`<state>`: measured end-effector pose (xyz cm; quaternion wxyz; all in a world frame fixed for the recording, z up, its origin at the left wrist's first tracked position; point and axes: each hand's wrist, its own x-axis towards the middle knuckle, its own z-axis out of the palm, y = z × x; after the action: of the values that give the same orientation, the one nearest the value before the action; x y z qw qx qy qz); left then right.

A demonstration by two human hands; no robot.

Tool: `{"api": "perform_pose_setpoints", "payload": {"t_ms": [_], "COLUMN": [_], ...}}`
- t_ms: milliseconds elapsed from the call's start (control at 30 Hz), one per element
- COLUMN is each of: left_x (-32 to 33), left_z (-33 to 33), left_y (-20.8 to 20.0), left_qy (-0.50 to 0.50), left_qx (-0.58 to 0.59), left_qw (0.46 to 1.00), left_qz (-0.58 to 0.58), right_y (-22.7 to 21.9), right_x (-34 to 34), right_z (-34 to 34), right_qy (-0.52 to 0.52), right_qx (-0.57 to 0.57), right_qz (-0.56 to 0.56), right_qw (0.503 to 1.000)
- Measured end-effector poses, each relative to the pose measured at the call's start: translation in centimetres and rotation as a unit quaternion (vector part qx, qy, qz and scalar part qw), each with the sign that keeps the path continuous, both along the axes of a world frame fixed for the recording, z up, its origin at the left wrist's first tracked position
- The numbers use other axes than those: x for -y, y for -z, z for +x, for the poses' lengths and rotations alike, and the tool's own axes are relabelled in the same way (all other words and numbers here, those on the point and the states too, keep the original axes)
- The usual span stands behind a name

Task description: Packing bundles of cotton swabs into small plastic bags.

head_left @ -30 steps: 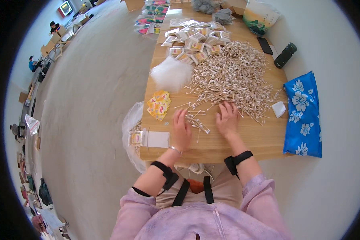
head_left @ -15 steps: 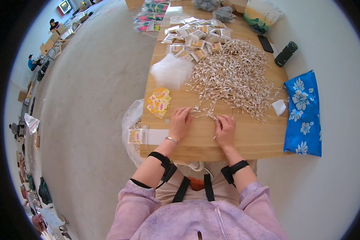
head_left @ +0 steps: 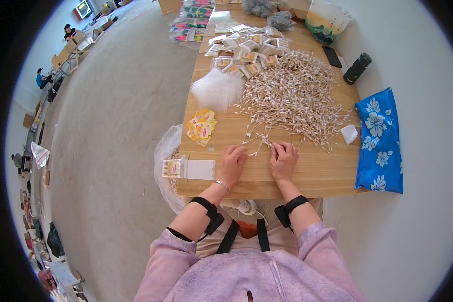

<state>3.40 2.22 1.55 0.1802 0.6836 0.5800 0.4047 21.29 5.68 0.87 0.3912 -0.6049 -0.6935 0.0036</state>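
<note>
A big heap of cotton swabs (head_left: 294,93) covers the middle of the table, with a few stray ones reaching toward me. My right hand (head_left: 284,160) is closed, thumb and fingers pinched on a few cotton swabs (head_left: 267,142) at the heap's near edge. Beside it, my left hand (head_left: 232,165) rests low over the table with its fingers curled; whether anything lies in them is hidden. A loose swab or two point toward its fingertips. Left of that hand lie a white card strip (head_left: 200,169) and a clear packet of swabs (head_left: 171,168) at the table's edge.
Yellow printed cards (head_left: 202,127), clear plastic bags (head_left: 217,89) and filled swab packets (head_left: 249,48) lie along the table's left side. To the right are a blue floral pouch (head_left: 379,141), white tissue (head_left: 349,134), dark bottle (head_left: 357,68) and phone (head_left: 332,57).
My left hand has drawn back toward me and slightly right, away from the loose swabs, uncovering more of the white card. My right hand stays nearly in place at the swabs.
</note>
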Motion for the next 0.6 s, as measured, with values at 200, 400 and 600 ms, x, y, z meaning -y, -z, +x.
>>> {"api": "perform_pose_setpoints", "payload": {"t_ms": [200, 400, 600], "left_x": [-2.9, -5.5, -5.1], "left_z": [2.9, 0.8, -2.2], "left_y": [-2.9, 1.1, 0.5], "left_qy": [-0.136, -0.105, -0.052], "left_qx": [-0.123, -0.084, -0.017], "left_qw": [0.981, 0.990, 0.997], "left_qz": [-0.061, -0.045, -0.057], "right_y": [0.3, 0.5, 0.5], "right_x": [-0.3, -0.3, -0.4], "right_z": [0.1, -0.2, 0.0], "right_qy": [-0.002, 0.014, 0.030], "right_qx": [-0.014, -0.028, -0.034], "right_qz": [-0.026, -0.013, 0.001], "right_qw": [1.000, 0.999, 0.999]}}
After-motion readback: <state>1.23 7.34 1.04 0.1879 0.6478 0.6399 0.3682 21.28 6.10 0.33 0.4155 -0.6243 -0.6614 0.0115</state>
